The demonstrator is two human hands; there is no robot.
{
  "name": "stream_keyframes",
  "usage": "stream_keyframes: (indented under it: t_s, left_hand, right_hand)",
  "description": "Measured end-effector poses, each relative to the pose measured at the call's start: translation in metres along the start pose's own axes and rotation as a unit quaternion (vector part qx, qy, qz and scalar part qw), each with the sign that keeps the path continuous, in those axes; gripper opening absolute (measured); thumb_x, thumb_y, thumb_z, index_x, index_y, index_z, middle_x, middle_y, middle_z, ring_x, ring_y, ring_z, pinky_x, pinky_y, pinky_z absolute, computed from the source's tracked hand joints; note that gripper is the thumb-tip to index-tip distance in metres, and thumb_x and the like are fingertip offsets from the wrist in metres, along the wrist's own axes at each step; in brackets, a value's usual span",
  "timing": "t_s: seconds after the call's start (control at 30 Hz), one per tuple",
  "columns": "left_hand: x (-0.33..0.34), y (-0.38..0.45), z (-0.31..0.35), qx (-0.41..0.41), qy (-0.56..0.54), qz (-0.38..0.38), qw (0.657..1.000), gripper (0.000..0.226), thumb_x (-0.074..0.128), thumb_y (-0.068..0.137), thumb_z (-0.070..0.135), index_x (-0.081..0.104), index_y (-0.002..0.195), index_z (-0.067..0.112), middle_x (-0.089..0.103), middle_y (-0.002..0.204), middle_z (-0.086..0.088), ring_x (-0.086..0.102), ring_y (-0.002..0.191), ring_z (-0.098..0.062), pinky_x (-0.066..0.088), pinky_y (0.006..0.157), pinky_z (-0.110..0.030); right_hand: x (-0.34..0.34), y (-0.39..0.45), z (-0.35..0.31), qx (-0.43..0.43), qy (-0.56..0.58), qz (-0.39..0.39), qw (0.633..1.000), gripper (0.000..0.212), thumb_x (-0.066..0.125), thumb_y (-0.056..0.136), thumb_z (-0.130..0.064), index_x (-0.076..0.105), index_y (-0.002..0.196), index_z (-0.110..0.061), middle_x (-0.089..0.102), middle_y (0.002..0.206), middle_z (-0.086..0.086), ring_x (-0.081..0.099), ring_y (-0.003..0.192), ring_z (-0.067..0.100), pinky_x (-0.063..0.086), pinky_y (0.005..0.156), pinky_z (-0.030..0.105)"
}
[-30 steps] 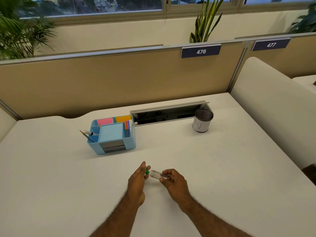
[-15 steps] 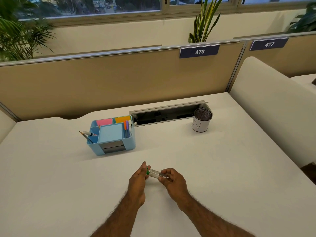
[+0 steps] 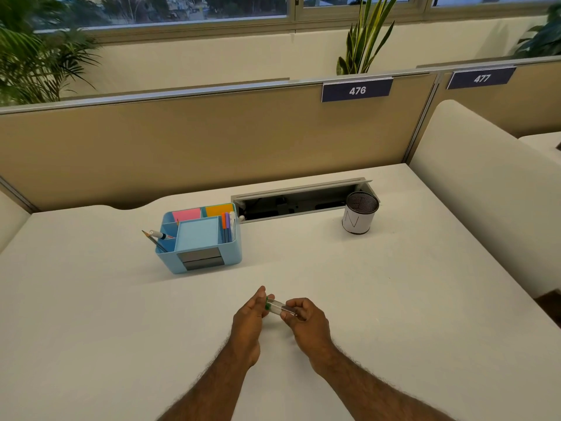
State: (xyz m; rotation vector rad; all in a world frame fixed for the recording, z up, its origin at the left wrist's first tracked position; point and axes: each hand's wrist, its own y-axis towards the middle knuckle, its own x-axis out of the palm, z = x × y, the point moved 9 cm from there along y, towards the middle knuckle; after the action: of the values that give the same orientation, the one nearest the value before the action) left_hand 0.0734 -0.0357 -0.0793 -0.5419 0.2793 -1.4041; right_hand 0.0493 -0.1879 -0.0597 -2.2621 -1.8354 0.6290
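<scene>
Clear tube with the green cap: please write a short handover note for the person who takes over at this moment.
Left hand: pinches the green cap at the tube's left end.
Right hand: pinches the other end of the clear tube, held level over the desk.
Done: tube is picked up, both hands on it, cap on the tube.
Left: I cannot tell if the cap is coming off or going on. Probably finish that, then store the tube, perhaps in the blue organizer or the mesh cup.
</scene>
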Motion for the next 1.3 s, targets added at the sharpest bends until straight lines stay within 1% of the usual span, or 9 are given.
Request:
stream_keyframes:
  t_s: [0.17,0.27,0.4,0.57,0.8,0.93,1.03,1.17,1.3]
  left_hand:
    - [0.002,0.002,-0.006,0.014,-0.011,-0.005,1.0,0.041,0.051,0.095,0.028,0.056,0.134,0.016,0.07,0.111,-0.003,0.06,0.111,-0.024,0.041,0.099,-0.035]
    - [0.005,0.003,-0.007,0.012,-0.055,-0.013,0.998,0.039,0.051,0.096,0.023,0.055,0.133,0.012,0.07,0.109,-0.007,0.063,0.109,-0.025,0.041,0.103,-0.037]
    - [0.008,0.006,0.0,0.017,-0.095,-0.032,0.995,0.039,0.05,0.096,0.019,0.054,0.134,0.009,0.071,0.106,-0.007,0.063,0.106,-0.02,0.04,0.107,-0.039]
    - [0.016,0.008,0.01,0.009,-0.136,-0.059,0.989,0.034,0.047,0.097,0.017,0.057,0.129,0.009,0.072,0.107,-0.012,0.064,0.107,-0.021,0.043,0.098,-0.033]
    - [0.02,0.002,0.02,0.03,-0.119,-0.086,0.989,0.029,0.049,0.096,0.019,0.062,0.122,0.017,0.074,0.108,-0.01,0.064,0.111,-0.02,0.044,0.099,-0.033]
    - [0.022,0.001,0.028,0.045,-0.088,-0.106,0.989,0.025,0.048,0.096,0.017,0.065,0.115,0.023,0.075,0.107,-0.007,0.064,0.111,-0.021,0.042,0.102,-0.034]
    - [0.025,0.001,0.035,0.059,-0.063,-0.118,0.989,0.026,0.049,0.096,0.018,0.063,0.117,0.024,0.075,0.109,-0.005,0.064,0.112,-0.019,0.042,0.101,-0.032]
    - [0.027,-0.001,0.037,0.061,-0.048,-0.129,0.989,0.03,0.052,0.093,0.021,0.062,0.122,0.022,0.075,0.109,-0.006,0.067,0.109,-0.016,0.047,0.092,-0.025]
    - [0.027,-0.004,0.034,0.051,-0.049,-0.132,0.989,0.029,0.053,0.092,0.022,0.063,0.119,0.023,0.074,0.111,-0.009,0.068,0.108,-0.016,0.052,0.085,-0.02]
  right_hand:
    - [-0.001,-0.002,0.001,0.019,0.003,0.01,1.0,0.015,0.071,0.084,-0.021,0.065,0.098,-0.02,0.068,0.091,-0.009,0.062,0.085,0.009,0.05,0.076,0.021]
    - [-0.001,-0.004,0.002,0.043,0.064,0.006,0.997,0.013,0.07,0.085,-0.017,0.066,0.097,-0.019,0.07,0.092,-0.005,0.063,0.082,0.011,0.049,0.068,0.02]
    - [0.0,-0.006,0.001,0.079,0.15,-0.015,0.985,0.013,0.067,0.087,-0.013,0.065,0.1,-0.013,0.069,0.089,0.002,0.061,0.078,0.014,0.051,0.073,0.025]
    - [0.0,-0.007,-0.008,0.079,0.191,-0.021,0.978,0.015,0.068,0.087,-0.011,0.065,0.102,-0.011,0.069,0.09,0.003,0.063,0.079,0.015,0.053,0.074,0.025]
    - [0.007,-0.01,-0.009,0.125,0.258,-0.039,0.957,0.01,0.064,0.089,-0.009,0.067,0.097,-0.006,0.069,0.091,0.012,0.059,0.075,0.017,0.05,0.072,0.028]
    - [0.014,-0.013,-0.009,0.177,0.325,-0.06,0.927,0.018,0.06,0.093,-0.015,0.067,0.101,-0.001,0.071,0.083,0.012,0.058,0.065,0.013,0.05,0.063,0.024]
    - [0.016,-0.015,-0.007,0.216,0.342,-0.059,0.913,0.025,0.061,0.092,-0.024,0.068,0.094,0.0,0.072,0.076,0.013,0.059,0.059,0.013,0.052,0.054,0.022]
    - [0.015,-0.015,-0.002,0.243,0.336,-0.059,0.908,0.037,0.062,0.09,-0.035,0.067,0.09,0.002,0.073,0.065,0.011,0.056,0.047,0.01,0.05,0.043,0.017]
    - [0.014,-0.013,0.002,0.257,0.315,-0.077,0.91,0.039,0.06,0.091,-0.04,0.066,0.096,-0.002,0.071,0.059,0.007,0.051,0.039,0.006,0.043,0.036,0.015]
